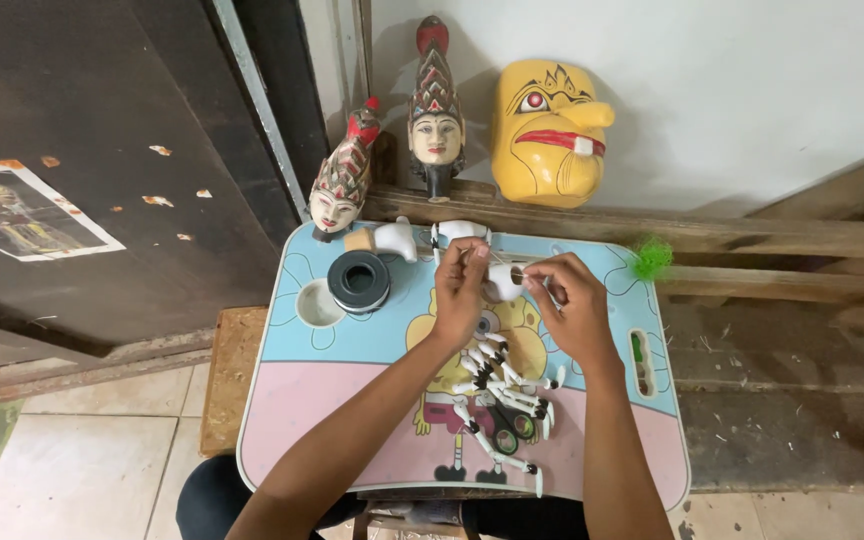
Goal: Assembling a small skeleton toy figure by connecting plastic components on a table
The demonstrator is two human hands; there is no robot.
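At the far left a printed sheet (pixel 27 212) is stuck on the dark door (pixel 102 150). Next, against the wall, stand two carved puppet heads (pixel 344 170), the taller one (pixel 435 110) upright and the shorter tilted, and to their right a yellow mask (pixel 549 130) leans on the wall above a wooden beam (pixel 752 238). Below them lies the small cartoon-printed table (pixel 352 410), blue at the far half, pink at the near half. On its left side a round cup recess (pixel 316 303) sits just beside a black tape roll (pixel 359 280); behind the roll lie white carved pieces (pixel 397 238). Your left hand (pixel 460 295) is raised over the middle of the table, its fingertips pinched on a small white piece (pixel 504 280). That piece sits between your two hands, above the table's far half. Your right hand (pixel 574 305) meets it from the other side, thumb and forefinger pressed together on a thin stick or thread at the piece; which it is, you cannot tell here. Under your wrists lies a heap of white jointed puppet arms (pixel 497 385) with dark rings among them. At the right edge a narrow slot (pixel 640 362) holds small bits, and a green tuft (pixel 653 258) rests past the table's far right corner.
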